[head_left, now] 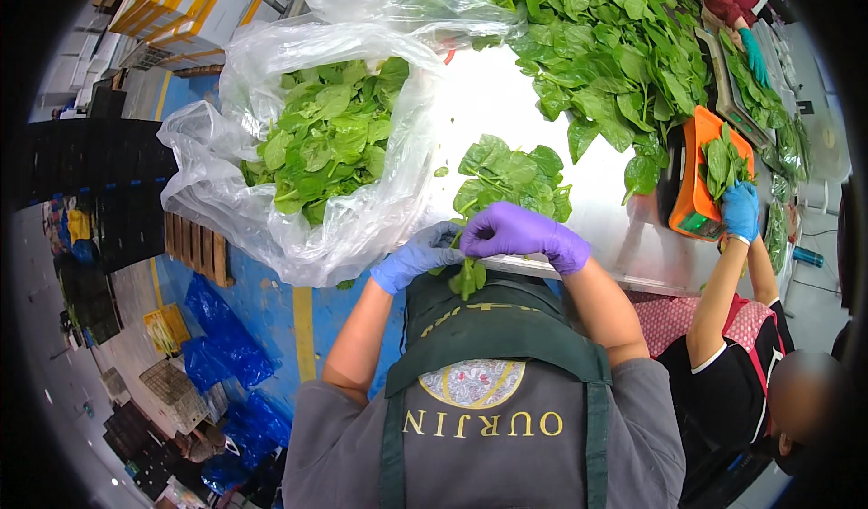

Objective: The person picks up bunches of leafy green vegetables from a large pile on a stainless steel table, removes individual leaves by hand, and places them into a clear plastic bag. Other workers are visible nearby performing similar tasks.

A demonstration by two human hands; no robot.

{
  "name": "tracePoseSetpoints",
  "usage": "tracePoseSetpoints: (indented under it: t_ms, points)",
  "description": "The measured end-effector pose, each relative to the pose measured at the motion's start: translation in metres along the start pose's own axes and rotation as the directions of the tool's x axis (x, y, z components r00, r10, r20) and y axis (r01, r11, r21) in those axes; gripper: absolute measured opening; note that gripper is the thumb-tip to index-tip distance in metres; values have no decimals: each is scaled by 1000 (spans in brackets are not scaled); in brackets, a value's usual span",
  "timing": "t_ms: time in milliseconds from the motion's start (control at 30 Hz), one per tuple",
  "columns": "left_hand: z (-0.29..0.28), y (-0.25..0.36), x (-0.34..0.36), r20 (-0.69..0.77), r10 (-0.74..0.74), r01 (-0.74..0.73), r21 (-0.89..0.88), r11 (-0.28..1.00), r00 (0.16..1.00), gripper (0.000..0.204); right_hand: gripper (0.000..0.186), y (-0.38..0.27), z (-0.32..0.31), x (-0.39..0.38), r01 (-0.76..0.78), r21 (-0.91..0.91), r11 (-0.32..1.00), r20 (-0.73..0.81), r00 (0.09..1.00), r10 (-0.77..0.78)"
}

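At the near edge of the table, my left hand [418, 258] in a blue glove and my right hand [527, 236] in a purple glove meet with their fingers pinched. Between them they hold a leafy green sprig [468, 279], its leaves hanging below my fingers. The stem itself is mostly hidden by the gloves. Just beyond my hands lies a small pile of leafy greens [511, 179] on the white tabletop [479, 84]. To the left, a large clear plastic bag [411, 161] stands with its mouth spread wide, part-filled with loose green leaves [330, 138].
A big heap of leafy greens [615, 48] covers the far right of the table. At the right, a co-worker's blue-gloved hand [740, 209] holds greens over an orange scale tray [692, 211]. Another person's green-gloved hand [754, 57] is farther off. A wooden pallet [194, 249] sits on the floor.
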State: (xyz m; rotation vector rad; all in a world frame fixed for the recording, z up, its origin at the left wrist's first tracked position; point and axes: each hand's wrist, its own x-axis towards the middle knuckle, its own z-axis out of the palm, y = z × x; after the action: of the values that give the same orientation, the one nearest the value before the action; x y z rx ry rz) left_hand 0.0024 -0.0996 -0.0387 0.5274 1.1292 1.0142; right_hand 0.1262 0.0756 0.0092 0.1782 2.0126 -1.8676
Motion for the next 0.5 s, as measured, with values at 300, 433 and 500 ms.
tracePoseSetpoints:
  t_ms: [300, 433, 500]
  points:
    - [9, -16, 7, -212, -34, 64, 136, 989, 977, 26, 16, 54, -16, 60, -270, -384, 883, -654, 754, -54]
    - [18, -19, 11, -226, -23, 41, 74, 996, 974, 25, 18, 87, -19, 74, -374, -664, 648, -665, 692, -281]
    - [23, -14, 14, -223, -19, 28, 37, 999, 975, 22, 17, 85, -18, 69, -383, -631, 675, -692, 670, -267]
